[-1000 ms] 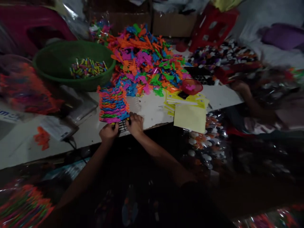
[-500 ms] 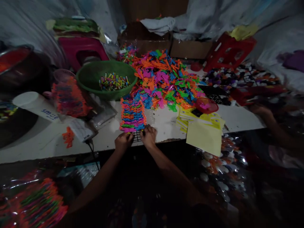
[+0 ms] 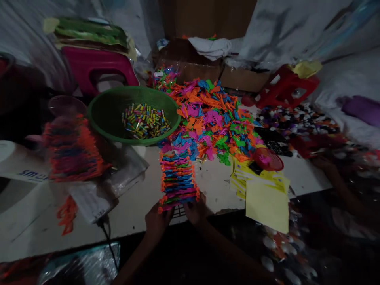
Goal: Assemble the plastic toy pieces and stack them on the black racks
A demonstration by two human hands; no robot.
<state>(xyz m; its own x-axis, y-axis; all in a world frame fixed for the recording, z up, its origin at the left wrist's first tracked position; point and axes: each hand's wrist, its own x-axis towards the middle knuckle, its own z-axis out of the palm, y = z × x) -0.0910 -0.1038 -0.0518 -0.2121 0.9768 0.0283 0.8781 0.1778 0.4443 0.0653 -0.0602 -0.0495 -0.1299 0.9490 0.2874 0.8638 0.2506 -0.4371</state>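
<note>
Orange, blue, pink and green toys [image 3: 178,174] lie in close rows at the centre of the frame, in the head view, over a dark rack [image 3: 178,212] whose bare grid shows just below them. The left hand [image 3: 158,218] and right hand [image 3: 196,209] look curled around the rack's near corners, one each side; shadow hides the fingertips, so I cannot tell how firmly they press. Good handling here probably means matching both hands in height and pull, since a tilt could slide the rows askew. The loose heap [image 3: 208,114], upper centre, nearly meets the rows' far end, so pushing that way risks a tangle; the bare bench [image 3: 219,190], right of the rows, seems safer room.
</note>
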